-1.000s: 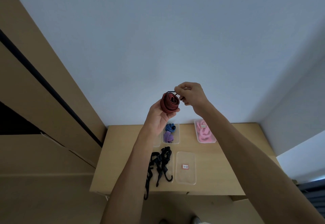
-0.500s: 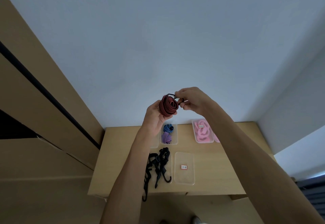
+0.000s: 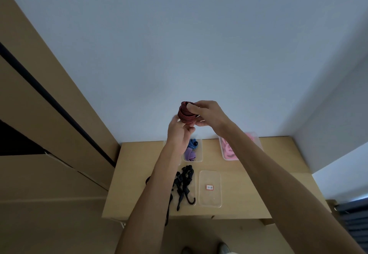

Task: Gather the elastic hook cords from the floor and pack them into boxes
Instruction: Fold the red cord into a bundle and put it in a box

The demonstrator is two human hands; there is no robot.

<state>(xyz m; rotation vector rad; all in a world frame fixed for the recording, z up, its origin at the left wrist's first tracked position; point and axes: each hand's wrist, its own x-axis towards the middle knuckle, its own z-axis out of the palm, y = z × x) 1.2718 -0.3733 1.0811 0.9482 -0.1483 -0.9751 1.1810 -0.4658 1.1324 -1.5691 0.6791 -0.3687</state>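
Now that the right hand (image 3: pixel 207 114) has moved from hook to coil, both it and the left hand (image 3: pixel 179 132) clasp the red-and-black cord (image 3: pixel 185 115), wound for boxing.

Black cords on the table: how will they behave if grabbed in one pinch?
The black cords lie in a loose tangle, so they are probably floppy and will likely lift as a clump. One strand hangs over the table edge, so trailing ends may drag. Their hooks look apt to snag each other.

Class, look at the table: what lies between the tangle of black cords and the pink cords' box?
In the head view, an empty clear box with a small label lies between the black cords and the pink cords' box.
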